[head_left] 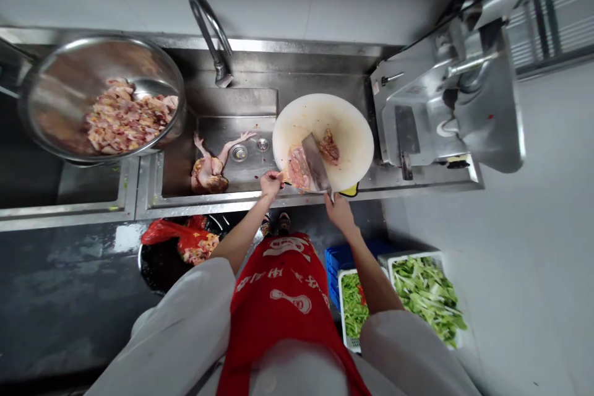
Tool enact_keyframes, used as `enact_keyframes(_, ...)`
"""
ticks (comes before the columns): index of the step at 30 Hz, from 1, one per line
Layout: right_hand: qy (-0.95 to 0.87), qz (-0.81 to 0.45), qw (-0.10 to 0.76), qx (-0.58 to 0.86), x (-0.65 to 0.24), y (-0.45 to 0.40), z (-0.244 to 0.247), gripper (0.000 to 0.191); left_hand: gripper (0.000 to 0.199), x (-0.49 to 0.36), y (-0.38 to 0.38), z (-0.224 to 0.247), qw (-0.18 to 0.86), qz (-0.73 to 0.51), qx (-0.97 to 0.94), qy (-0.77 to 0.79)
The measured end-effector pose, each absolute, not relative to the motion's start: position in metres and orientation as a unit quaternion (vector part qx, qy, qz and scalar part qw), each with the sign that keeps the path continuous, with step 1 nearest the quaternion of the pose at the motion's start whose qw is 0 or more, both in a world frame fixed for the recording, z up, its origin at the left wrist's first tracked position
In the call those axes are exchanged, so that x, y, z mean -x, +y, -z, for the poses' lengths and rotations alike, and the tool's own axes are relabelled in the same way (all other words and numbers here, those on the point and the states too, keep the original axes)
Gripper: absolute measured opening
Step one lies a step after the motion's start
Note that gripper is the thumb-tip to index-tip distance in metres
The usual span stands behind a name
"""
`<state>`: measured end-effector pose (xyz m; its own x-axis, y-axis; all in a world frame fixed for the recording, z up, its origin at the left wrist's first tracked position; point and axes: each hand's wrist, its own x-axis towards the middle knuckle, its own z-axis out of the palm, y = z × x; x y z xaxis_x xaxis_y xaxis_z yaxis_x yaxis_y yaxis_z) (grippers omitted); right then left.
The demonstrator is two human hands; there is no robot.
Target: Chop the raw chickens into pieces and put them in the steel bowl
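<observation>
My right hand (pixel 340 210) is wrapped round the handle of a cleaver (pixel 315 164), whose broad blade lies over the round white cutting board (pixel 357 117). Just left of the blade is a piece of raw poultry (pixel 298 170), and my left hand (pixel 271 184) grips its narrow end at the board's near left edge. To the right of the blade sits a smaller, darker chunk of meat (pixel 329 147). I cannot tell whether the blade touches either piece. In the sink basin, left of the board, lies a plucked bird part with two feet (pixel 211 170).
A large steel bowl (pixel 60 117) with chopped meat (pixel 130 117) stands at the left under a curved faucet's (pixel 208 31) side. At right is a metal slicing machine (pixel 431 105) beside another cleaver (pixel 407 136). Below are baskets of cut greens (pixel 422 291) and a dark tub (pixel 160 266).
</observation>
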<state>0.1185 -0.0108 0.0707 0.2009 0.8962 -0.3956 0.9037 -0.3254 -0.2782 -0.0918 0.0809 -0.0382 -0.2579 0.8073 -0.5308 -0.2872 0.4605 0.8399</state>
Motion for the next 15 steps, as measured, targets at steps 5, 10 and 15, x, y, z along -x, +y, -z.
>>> enact_keyframes(5, 0.549, 0.215, -0.039, -0.807, -0.170, 0.022, -0.115, 0.041, 0.027, 0.092, 0.085, 0.039, 0.583, -0.476, -0.201, 0.627)
enact_keyframes(10, 0.568, 0.103, -0.173, -0.798, -0.133, 0.050, -0.152, 0.046, 0.033, 0.090, 0.080, 0.041, 0.600, -0.467, -0.176, 0.626)
enact_keyframes(15, 0.574, 0.228, -0.091, -0.782, -0.102, 0.045, -0.099, 0.041, 0.036, 0.092, 0.081, 0.037, 0.599, -0.467, -0.170, 0.628)
